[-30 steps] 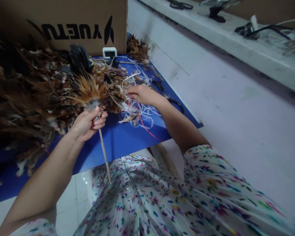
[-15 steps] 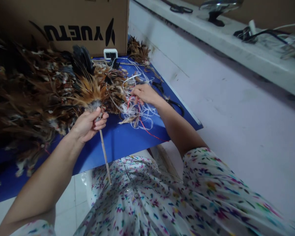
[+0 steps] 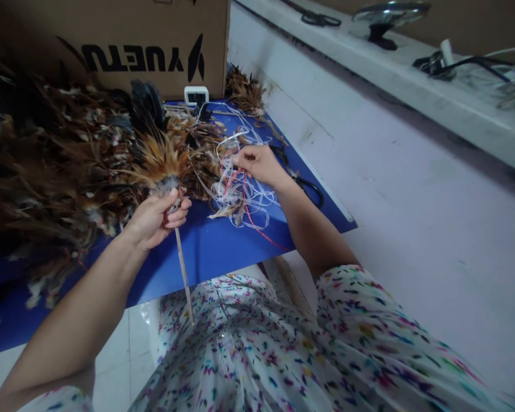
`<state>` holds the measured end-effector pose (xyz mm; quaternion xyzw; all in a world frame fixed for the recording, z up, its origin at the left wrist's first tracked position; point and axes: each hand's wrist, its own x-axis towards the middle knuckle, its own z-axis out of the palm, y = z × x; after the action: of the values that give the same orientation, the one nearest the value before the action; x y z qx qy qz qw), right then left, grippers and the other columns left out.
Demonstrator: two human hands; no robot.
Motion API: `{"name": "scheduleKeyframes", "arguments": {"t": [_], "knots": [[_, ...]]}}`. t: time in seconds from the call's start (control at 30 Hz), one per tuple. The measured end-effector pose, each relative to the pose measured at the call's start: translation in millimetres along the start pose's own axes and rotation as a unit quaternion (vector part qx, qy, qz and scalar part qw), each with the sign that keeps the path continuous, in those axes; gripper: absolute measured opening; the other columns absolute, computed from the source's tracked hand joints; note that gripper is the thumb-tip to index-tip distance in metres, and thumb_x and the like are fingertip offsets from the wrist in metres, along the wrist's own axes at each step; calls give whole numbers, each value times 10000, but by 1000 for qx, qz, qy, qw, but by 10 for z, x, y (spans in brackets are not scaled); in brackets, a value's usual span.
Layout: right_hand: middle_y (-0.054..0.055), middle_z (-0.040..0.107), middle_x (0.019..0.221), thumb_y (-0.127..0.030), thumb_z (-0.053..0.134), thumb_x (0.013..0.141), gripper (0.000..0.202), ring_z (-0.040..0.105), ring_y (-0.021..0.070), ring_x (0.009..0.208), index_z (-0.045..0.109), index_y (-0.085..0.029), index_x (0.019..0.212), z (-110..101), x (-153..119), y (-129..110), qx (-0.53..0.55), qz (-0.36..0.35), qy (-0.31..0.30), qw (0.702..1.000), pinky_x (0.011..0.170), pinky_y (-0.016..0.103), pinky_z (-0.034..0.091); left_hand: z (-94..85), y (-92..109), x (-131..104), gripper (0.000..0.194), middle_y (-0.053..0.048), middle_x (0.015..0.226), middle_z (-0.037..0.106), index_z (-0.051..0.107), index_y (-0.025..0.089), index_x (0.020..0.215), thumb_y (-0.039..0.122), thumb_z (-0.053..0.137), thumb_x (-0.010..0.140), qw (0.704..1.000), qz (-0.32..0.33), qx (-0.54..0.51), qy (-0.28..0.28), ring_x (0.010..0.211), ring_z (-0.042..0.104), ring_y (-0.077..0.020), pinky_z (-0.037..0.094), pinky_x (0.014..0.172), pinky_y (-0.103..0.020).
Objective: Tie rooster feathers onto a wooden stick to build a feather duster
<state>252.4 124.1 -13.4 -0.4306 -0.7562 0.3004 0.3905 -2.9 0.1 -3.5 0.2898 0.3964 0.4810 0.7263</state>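
My left hand (image 3: pixel 161 217) is closed around the base of a feather duster (image 3: pixel 165 157), where brown and grey feathers meet a thin wooden stick (image 3: pixel 183 272). The stick points down past the table edge, and the feathers fan out away from me. To the right, my right hand (image 3: pixel 260 163) pinches string at the tangle of clear plastic ribbon (image 3: pixel 240 197). A red string (image 3: pixel 249 214) runs from under those fingers down toward the table's front edge. Exactly which strand sits between the fingertips is hard to make out.
A big heap of brown feathers (image 3: pixel 60 160) covers the table's left side. Behind it stands a cardboard box (image 3: pixel 133 34). A white-framed device (image 3: pixel 196 94), a feather bundle (image 3: pixel 244 91) and a black-handled tool (image 3: pixel 311 191) lie on the blue table (image 3: pixel 223 246). A wall borders the right.
My right hand has lifted slightly at the tangle, drawing some ribbon and red string up with it. My left hand keeps its grip on the feather duster. The view has shifted a little.
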Motion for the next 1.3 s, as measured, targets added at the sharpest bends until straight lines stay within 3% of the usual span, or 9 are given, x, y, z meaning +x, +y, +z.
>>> {"name": "scheduleKeyframes", "arguments": {"t": [0.17,0.33,0.43,0.53,0.7,0.8,1.0,1.13,1.3], "knots": [[15,674,735,-499,739,776,336,580,120,694,700,-169,724,-76,1,45,54,-92,108,988,708,288,457,-15,-18,5,114,-33,671,557,569,98,830,179,604,902,1000,-2,9,1,397,366,-19,259,345,-109],[22,715,847,-556,763,748,359,657,140,819,694,-204,759,-89,-28,8,173,-99,142,970,813,313,517,2,-35,3,122,-41,679,563,570,92,814,172,600,901,1000,-8,12,3,399,368,-17,260,345,-107],[12,699,814,-589,755,743,399,681,142,813,641,-209,775,-66,-60,-51,271,-56,119,954,813,314,546,8,-49,-3,121,-41,678,565,575,90,815,174,613,893,1000,-12,11,-2,400,370,-16,260,345,-106],[-1,689,767,-598,763,729,433,698,149,779,575,-212,790,-38,-92,-117,353,-17,57,934,781,333,575,8,-65,-6,122,-36,669,566,582,93,839,187,651,873,1000,-12,9,-6,397,366,-15,261,346,-105],[-16,683,700,-542,808,691,429,692,145,679,558,-199,751,26,-141,-175,412,2,-16,911,735,343,591,25,-88,6,139,-40,667,593,583,94,857,198,674,861,1000,-8,3,-10,395,367,-15,259,344,-106],[2,705,741,-484,792,735,347,696,143,693,613,-187,737,98,-180,-194,383,-37,-30,922,736,329,582,59,-110,17,135,-74,703,642,578,85,830,192,631,893,1000,5,1,-3,397,372,-15,258,345,-110],[38,755,901,-404,745,802,220,690,148,839,719,-194,740,292,-254,-237,205,-179,-29,962,819,320,541,194,-171,41,159,-144,838,736,528,116,817,194,543,955,998,48,-32,16,398,347,-12,243,358,-114],[47,755,935,-375,697,849,182,691,161,872,731,-213,771,380,-285,-258,147,-246,-40,957,844,343,536,283,-191,86,211,-101,818,729,514,127,777,232,627,921,996,73,-39,31,397,354,-5,235,360,-118],[53,747,969,-382,679,858,185,686,186,924,728,-242,748,412,-310,-283,80,-267,-34,960,898,384,525,375,-192,132,259,10,594,579,549,119,747,267,741,835,998,64,-7,15,373,375,-18,237,353,-128]]}}
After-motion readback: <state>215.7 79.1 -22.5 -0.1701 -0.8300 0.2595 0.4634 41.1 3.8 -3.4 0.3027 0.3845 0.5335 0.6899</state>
